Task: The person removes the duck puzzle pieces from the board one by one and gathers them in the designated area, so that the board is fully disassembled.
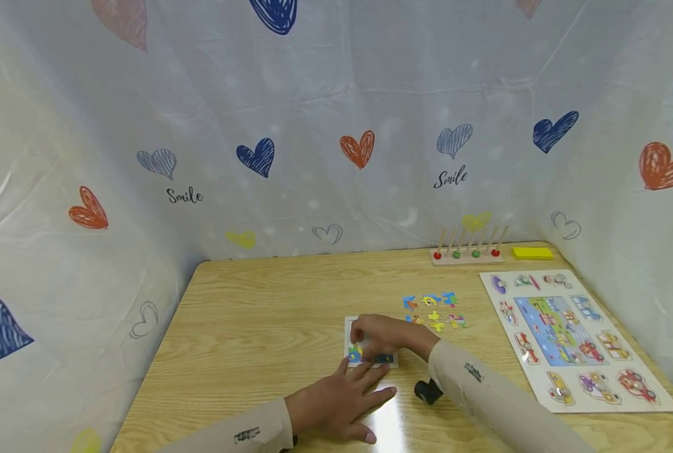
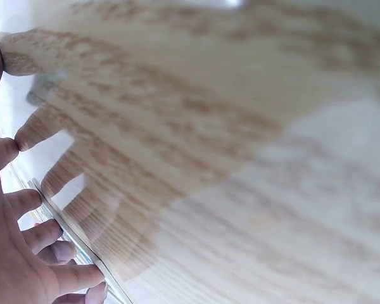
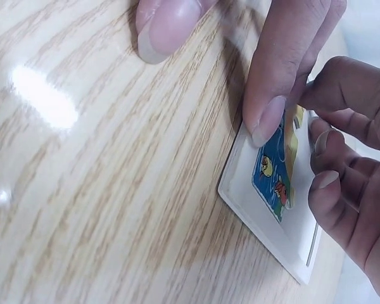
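A small white-framed jigsaw board (image 1: 348,327) lies on the table before me, with blue and yellow pieces (image 3: 275,180) along its near side. My left hand (image 1: 343,402) is spread flat, palm down, with fingertips at the board's near edge. One left fingertip (image 3: 267,123) rests on the frame in the right wrist view. Over the board, my right hand (image 1: 380,333) has bent fingers, their tips close to its surface. Whether a piece sits between those fingertips is hidden. Several loose jigsaw pieces (image 1: 430,301) lie beyond the right hand.
A large picture puzzle board (image 1: 506,346) lies at the right. A peg stand (image 1: 467,259) with red and green beads and a yellow block (image 1: 532,253) stand at the back right. Under the right forearm is a small black object (image 1: 427,391). Printed curtains surround the wooden table (image 1: 246,327).
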### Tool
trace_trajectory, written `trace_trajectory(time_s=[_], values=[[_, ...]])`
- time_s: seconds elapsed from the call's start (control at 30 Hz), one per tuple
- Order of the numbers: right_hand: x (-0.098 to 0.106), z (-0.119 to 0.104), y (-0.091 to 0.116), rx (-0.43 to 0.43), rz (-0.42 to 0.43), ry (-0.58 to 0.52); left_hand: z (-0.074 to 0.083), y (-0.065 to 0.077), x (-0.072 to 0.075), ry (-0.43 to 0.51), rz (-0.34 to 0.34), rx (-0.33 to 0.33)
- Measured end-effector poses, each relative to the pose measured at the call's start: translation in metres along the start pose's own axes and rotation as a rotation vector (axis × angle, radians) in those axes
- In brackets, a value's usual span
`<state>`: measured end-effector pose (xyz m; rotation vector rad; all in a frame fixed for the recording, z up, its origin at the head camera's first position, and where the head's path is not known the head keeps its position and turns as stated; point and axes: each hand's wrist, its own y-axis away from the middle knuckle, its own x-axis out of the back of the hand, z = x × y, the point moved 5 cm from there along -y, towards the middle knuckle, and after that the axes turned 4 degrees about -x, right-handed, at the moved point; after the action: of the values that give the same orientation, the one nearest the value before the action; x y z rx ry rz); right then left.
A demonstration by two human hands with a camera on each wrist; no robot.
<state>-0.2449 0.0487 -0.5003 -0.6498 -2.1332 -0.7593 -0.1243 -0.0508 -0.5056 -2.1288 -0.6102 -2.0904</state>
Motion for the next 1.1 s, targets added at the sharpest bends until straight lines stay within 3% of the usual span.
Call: trace_trajectory(time_s=[0.53, 1.1], values=[[0.0007, -0.0007, 0.0018, 0.020, -0.042, -0.130, -0.0016, 0.0000, -0.0014, 0.032, 0.001, -0.008], [0.0064, -0.0038, -0.0009, 0.138, -0.008, -0.188, -0.0024, 0.0007, -0.0017, 0.046, 0.006, -0.012]])
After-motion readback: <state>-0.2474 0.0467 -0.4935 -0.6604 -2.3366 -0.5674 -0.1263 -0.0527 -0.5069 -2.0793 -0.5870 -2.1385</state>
